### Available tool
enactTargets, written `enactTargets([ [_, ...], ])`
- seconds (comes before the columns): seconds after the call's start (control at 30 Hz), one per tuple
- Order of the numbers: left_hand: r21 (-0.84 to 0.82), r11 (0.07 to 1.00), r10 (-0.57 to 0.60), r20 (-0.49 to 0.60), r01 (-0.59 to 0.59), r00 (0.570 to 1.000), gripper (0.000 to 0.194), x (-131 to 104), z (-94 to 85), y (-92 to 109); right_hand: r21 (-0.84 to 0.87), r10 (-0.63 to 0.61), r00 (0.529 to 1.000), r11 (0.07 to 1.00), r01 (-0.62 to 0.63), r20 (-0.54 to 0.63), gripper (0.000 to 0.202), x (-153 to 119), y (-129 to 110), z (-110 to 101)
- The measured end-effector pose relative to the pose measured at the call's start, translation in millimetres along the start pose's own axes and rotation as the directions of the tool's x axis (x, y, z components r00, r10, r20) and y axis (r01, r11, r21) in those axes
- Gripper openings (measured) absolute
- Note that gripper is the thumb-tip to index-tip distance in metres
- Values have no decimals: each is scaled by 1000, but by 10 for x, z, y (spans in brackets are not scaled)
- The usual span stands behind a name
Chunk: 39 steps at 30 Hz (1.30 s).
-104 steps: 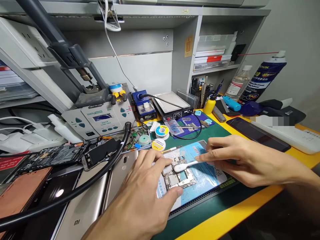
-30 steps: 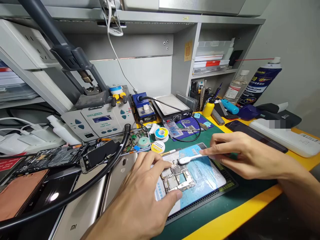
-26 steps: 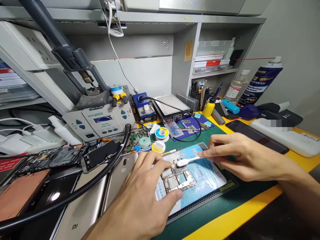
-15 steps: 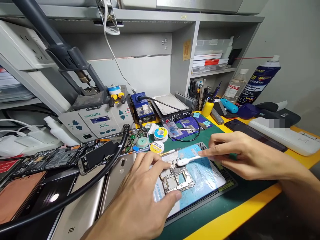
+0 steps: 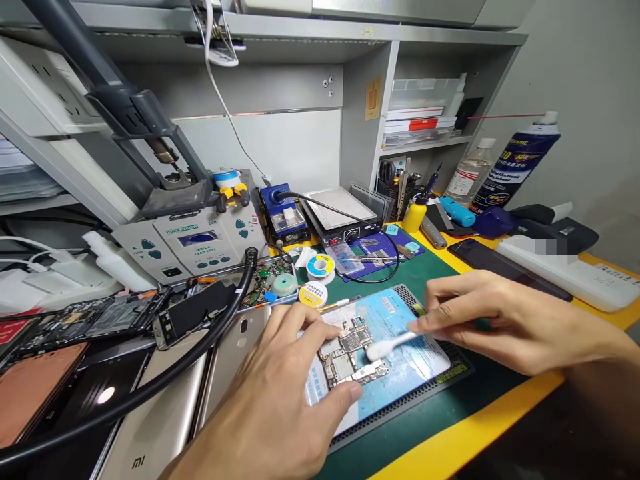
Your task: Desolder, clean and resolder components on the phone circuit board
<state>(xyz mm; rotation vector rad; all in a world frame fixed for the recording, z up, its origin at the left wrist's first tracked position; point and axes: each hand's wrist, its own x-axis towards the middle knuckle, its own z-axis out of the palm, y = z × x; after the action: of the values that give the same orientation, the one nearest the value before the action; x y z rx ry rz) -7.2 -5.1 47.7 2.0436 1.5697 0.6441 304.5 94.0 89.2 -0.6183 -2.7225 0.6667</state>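
Observation:
A phone logic board point(image 5: 354, 341) lies flat on a blue and white sheet point(image 5: 407, 360), which rests on a grey perforated plate point(image 5: 420, 305). My left hand point(image 5: 295, 380) spans the board's near left side, index fingertip at its upper edge and thumb by its lower edge, holding it down. Between the thumb and fingers of my right hand point(image 5: 470, 320) is a cotton swab point(image 5: 383, 349). Its thick white tip, slightly blurred, is over the board's right side, close to the surface; whether it touches is hard to tell. The left part of the board is hidden under my left fingers.
A black hose point(image 5: 200, 360) curves over several phones at the left, in front of a hot air station point(image 5: 200, 240). Solder spools point(image 5: 321, 267) stand beyond the board. Further back are a hot plate point(image 5: 343, 217), a yellow bottle point(image 5: 415, 215) and a spray can point(image 5: 517, 163).
My right hand has moved slightly right and toward me, taking the swab tip from the board's upper edge down to its right side. My left hand and the board stay in place.

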Motion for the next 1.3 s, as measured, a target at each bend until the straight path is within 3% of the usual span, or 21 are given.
enactTargets([
  [0.07, -4, 1000, 3, -5, -3, 1000, 32, -4, -1, -1, 7, 21, 999, 1000, -21, 24, 30, -14, 3, -14],
  [0.23, 1, 1000, 4, -14, -4, 1000, 33, -15, -31, 23, -26, 74, 993, 997, -77, -97, 33, 26, 61, 8],
  [0.4, 5, 1000, -1, -8, 1, 1000, 29, 4, -47, 68, 68, 42, 998, 997, -44, 35, 29, 26, 22, -24],
  [0.53, 2, 1000, 14, -15, -14, 1000, 30, 11, -27, 55, 18, 85, 995, 996, -84, -58, 34, 19, 32, -12],
  [0.7, -2, 1000, 20, -30, -20, 999, 28, -1, -13, 32, 91, 53, 998, 994, -57, 44, 28, -12, 59, -10],
  [0.83, 2, 1000, 16, -19, -16, 1000, 28, -4, -27, 47, 22, 115, 992, 993, -114, -54, 30, -4, 57, -5],
  [0.97, 8, 1000, 10, -14, -10, 1000, 28, -7, -32, 46, 80, 85, 996, 993, -88, 40, 29, 12, 53, -14],
  [1.13, 10, 1000, 17, -3, -17, 1000, 28, -22, -33, 33, 10, 103, 993, 995, -102, -60, 33, 9, 63, -10],
  [1.23, 14, 1000, 17, -5, -17, 1000, 27, -25, -30, 39, 74, 72, 997, 995, -73, 20, 29, 5, 67, -12],
  [1.3, 10, 1000, 21, -10, -21, 1000, 28, -24, -25, 42, 64, 73, 997, 995, -73, -1, 28, 3, 68, -9],
])
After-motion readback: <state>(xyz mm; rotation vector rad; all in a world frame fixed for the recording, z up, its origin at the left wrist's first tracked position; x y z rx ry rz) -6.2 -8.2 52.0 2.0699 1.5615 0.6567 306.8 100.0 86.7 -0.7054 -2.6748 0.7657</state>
